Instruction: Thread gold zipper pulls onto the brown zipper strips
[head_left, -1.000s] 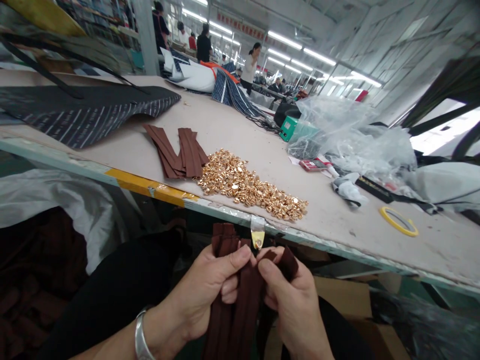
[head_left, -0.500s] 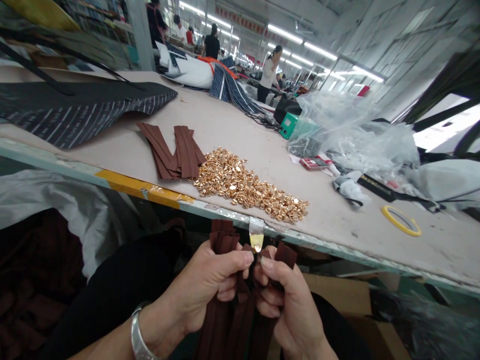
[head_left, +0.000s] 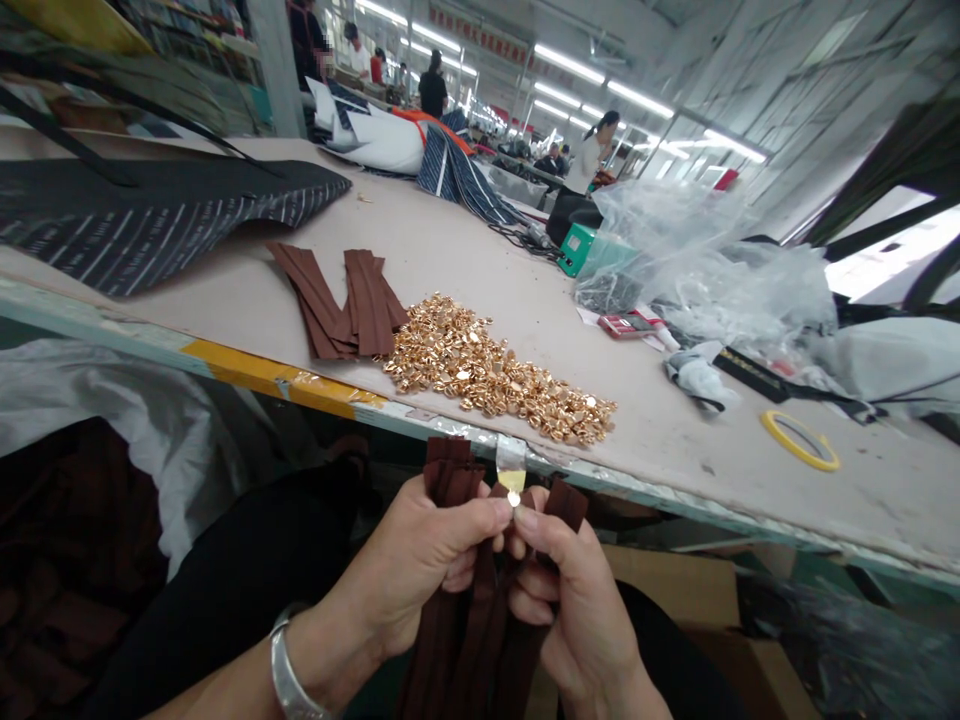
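My left hand (head_left: 442, 535) is closed around several brown zipper strips (head_left: 450, 470), whose short ends stick up above my fingers and whose lengths hang below. My right hand (head_left: 566, 580) pinches a brown zipper strip (head_left: 566, 505) as well. Both thumb tips almost meet at a shiny gold piece (head_left: 514, 496), probably a zipper slider, at the lower tip of a taped tab (head_left: 511, 465) on the table edge. Just beyond lies a pile of gold zipper sliders (head_left: 487, 370). More brown zipper strips (head_left: 367, 300) rest left of the pile.
A dark striped fabric panel (head_left: 172, 215) covers the table's left. Clear plastic bags (head_left: 720, 280), a green box (head_left: 577, 248) and a yellow tape roll (head_left: 799, 440) lie to the right. Below the edge stands a cardboard box (head_left: 675, 590). Other people are in the background.
My fingertips have come closer together at the tab's tip, my right hand shifting slightly left. In the background, a person in a light top has moved right.
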